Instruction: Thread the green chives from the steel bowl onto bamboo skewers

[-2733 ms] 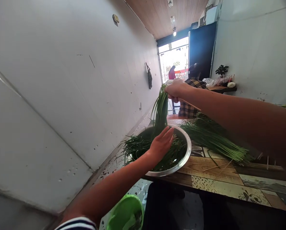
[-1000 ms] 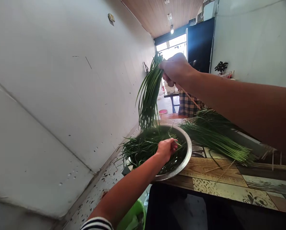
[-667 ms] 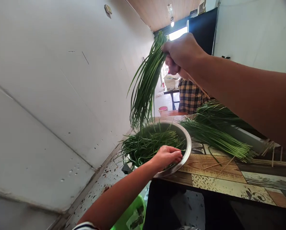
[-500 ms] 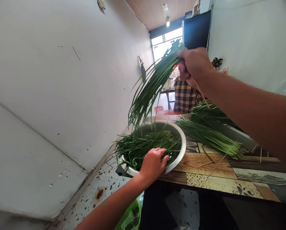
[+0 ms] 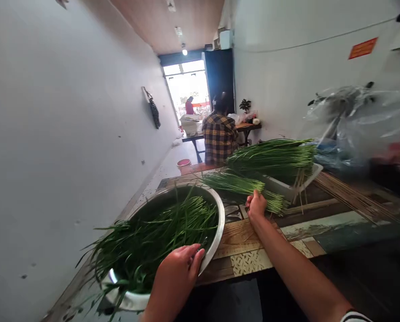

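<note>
My right hand (image 5: 257,205) is closed round the pale cut ends of a bunch of green chives (image 5: 235,182), which lies over the table with its tips to the left. Just behind and right of that hand lies another bunch of chives (image 5: 276,203). My left hand (image 5: 177,273) is at the near right rim of a metal basin (image 5: 221,219), its fingers stretched out and the thumb apart; the fingertips reach over the inside. Loose chives (image 5: 153,237) fill the basin, and their leaves hang over its left side.
A white tray (image 5: 316,172) heaped with chives stands behind my right hand. Thin sticks (image 5: 354,194) lie to its right, near a plastic-covered object (image 5: 341,116). A person in a plaid shirt (image 5: 219,138) sits further off, beside a pink bucket (image 5: 184,163). The left wall (image 5: 69,156) runs close by the basin.
My right hand has come down from above the basin to the table at the right, with a bunch of chives in it. The left hand stays at the rim. The view has swung right.
</note>
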Action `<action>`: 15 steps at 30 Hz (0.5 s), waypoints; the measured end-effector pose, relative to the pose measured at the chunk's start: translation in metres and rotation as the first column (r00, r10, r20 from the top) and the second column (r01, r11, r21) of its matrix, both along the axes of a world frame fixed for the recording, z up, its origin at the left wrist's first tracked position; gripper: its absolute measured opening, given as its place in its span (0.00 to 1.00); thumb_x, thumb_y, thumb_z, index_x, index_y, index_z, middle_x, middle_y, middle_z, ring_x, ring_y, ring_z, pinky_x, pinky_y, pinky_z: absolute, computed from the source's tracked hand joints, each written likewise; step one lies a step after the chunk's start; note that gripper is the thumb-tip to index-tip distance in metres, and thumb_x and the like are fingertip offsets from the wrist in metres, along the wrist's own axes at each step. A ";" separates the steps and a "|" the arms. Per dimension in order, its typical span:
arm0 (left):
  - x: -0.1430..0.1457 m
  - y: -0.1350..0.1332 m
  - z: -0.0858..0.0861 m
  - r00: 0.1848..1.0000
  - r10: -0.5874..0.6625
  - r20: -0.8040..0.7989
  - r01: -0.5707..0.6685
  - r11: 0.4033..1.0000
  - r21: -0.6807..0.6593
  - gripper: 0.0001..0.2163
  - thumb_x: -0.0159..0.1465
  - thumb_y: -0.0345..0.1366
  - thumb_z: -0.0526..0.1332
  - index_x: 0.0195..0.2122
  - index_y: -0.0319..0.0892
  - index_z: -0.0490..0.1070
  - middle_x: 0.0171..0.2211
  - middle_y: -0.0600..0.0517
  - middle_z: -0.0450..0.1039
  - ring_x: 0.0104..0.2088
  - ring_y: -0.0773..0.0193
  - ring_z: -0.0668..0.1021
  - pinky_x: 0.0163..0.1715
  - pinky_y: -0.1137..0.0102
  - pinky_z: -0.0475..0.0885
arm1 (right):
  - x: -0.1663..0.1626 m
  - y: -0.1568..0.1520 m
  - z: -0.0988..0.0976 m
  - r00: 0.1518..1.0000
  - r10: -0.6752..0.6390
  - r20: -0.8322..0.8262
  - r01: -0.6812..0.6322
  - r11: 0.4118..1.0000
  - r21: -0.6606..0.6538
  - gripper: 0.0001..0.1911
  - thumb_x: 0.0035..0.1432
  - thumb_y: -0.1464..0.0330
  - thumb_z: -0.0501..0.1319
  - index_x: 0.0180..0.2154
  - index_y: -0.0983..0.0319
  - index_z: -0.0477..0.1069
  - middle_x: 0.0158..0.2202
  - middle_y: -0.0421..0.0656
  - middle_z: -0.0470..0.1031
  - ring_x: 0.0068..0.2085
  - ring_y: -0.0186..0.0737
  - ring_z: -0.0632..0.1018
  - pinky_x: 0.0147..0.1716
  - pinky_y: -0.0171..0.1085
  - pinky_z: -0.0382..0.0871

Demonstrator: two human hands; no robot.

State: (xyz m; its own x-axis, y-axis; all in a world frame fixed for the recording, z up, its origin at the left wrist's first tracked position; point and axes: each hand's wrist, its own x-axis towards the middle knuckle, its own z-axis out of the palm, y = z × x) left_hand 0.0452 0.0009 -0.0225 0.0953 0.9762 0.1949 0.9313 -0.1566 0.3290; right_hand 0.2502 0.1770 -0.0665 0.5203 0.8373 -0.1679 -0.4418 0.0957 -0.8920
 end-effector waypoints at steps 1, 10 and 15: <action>-0.003 0.001 -0.003 1.000 -0.017 -0.004 0.017 1.000 0.024 0.15 0.65 0.39 0.52 0.38 0.42 0.79 0.38 0.49 0.80 0.38 0.59 0.81 0.38 0.68 0.77 | 0.003 0.004 -0.009 0.999 -0.027 -0.029 0.026 0.999 -0.044 0.14 0.63 0.62 0.57 0.44 0.65 0.69 0.37 0.42 0.73 0.31 0.32 0.75 0.29 0.34 0.73; -0.019 0.002 -0.011 0.991 -0.131 0.022 0.122 0.962 0.245 0.15 0.63 0.46 0.54 0.36 0.46 0.78 0.34 0.52 0.80 0.31 0.63 0.81 0.31 0.75 0.76 | 0.039 0.007 -0.024 0.991 0.030 -0.127 -0.045 0.992 -0.118 0.12 0.61 0.64 0.59 0.43 0.66 0.69 0.36 0.43 0.74 0.31 0.33 0.76 0.30 0.36 0.74; -0.027 0.002 -0.013 0.992 -0.128 0.008 0.120 0.949 0.291 0.16 0.62 0.49 0.55 0.36 0.47 0.78 0.33 0.53 0.80 0.30 0.64 0.81 0.30 0.76 0.76 | 0.049 -0.041 -0.028 0.979 0.182 -0.096 -0.187 0.981 -0.045 0.12 0.51 0.72 0.65 0.38 0.60 0.66 0.25 0.39 0.76 0.24 0.36 0.77 0.24 0.35 0.74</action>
